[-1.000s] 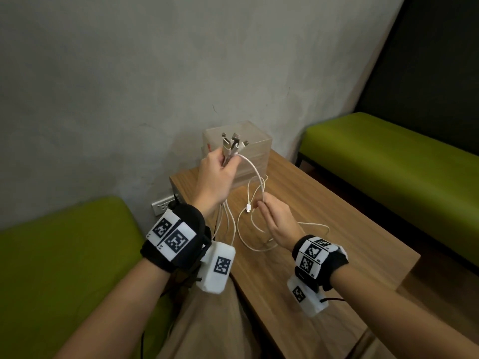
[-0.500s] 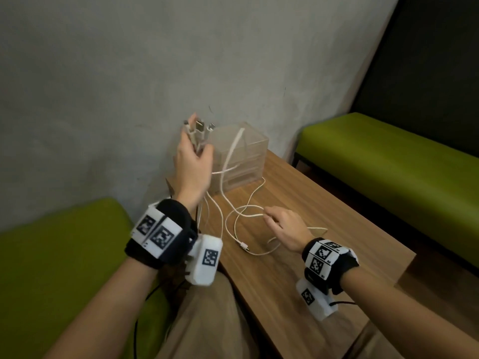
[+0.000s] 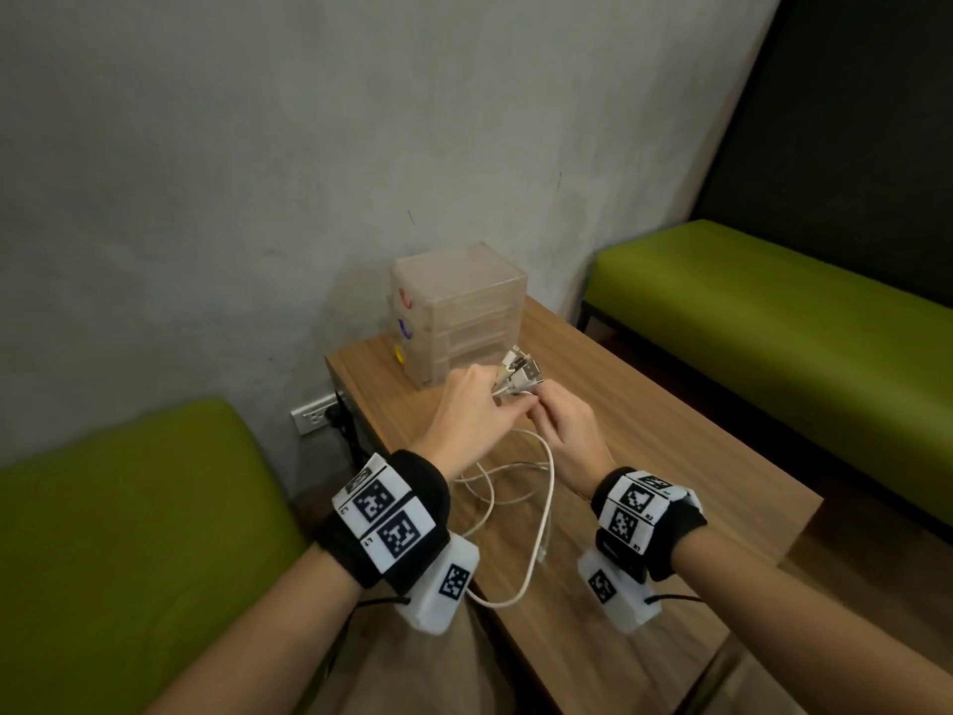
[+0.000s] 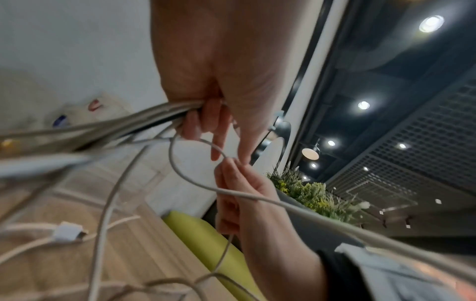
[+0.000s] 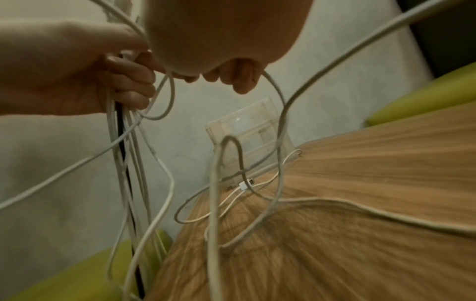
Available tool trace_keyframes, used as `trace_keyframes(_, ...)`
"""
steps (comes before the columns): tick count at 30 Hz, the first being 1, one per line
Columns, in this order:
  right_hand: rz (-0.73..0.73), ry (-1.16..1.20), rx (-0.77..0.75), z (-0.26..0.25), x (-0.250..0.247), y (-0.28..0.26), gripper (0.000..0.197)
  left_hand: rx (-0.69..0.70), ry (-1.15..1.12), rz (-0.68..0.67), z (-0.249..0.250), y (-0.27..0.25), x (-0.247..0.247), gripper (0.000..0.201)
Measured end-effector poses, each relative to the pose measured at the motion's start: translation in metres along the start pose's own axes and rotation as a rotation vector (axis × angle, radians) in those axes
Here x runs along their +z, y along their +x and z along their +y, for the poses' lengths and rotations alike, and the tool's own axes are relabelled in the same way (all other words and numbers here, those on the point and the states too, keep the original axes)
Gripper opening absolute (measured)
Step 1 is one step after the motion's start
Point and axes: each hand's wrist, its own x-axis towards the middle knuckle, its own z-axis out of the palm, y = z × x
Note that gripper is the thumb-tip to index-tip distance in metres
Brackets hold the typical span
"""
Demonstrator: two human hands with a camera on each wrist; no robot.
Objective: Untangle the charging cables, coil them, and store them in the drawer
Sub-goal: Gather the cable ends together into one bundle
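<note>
Several white charging cables and one black cable trail in loose loops over the wooden table. My left hand grips them as a bundle, and their plug ends stick out past my fingers. In the left wrist view the bundle runs through my curled fingers. My right hand is right against the left and pinches one white cable just below the bundle. A clear plastic drawer unit with coloured handles stands shut at the table's back corner.
A loose white plug lies on the table near the drawer unit. Green benches flank the table on the left and right. A wall socket sits low on the grey wall.
My left hand came down with the bundle from up by the wall to just above the table. My right hand lifted off the table, met it, and took hold of one cable.
</note>
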Motion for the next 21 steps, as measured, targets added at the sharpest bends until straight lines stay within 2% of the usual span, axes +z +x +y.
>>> trace_keyframes(3,-0.022,0.002,-0.01,-0.003,-0.001,0.0,0.038,0.012,0.01,-0.03,-0.004,0.003,-0.002,0.011)
trace_keyframes(5,-0.104,0.019,0.022,0.0,-0.002,-0.003,0.04,-0.015,-0.007,0.003,-0.009,0.004,-0.006,0.019)
trace_keyframes(10,-0.211,0.017,0.098,0.014,-0.011,-0.005,0.033,-0.087,-0.039,0.22,-0.017,0.009,-0.021,0.018)
trace_keyframes(14,-0.216,-0.029,0.125,0.02,-0.018,-0.003,0.03,-0.071,-0.084,0.336,-0.011,0.009,-0.034,0.013)
trace_keyframes(16,-0.267,-0.058,0.151,0.025,-0.022,-0.003,0.031,-0.069,-0.122,0.413,-0.008,0.01,-0.045,0.011)
trace_keyframes(19,-0.394,-0.089,0.279,0.039,-0.027,-0.01,0.029,-0.074,-0.132,0.58,-0.01,0.016,-0.065,0.016)
trace_keyframes(21,-0.438,-0.147,0.346,0.049,-0.028,-0.016,0.025,-0.053,-0.149,0.646,-0.01,0.019,-0.077,0.018)
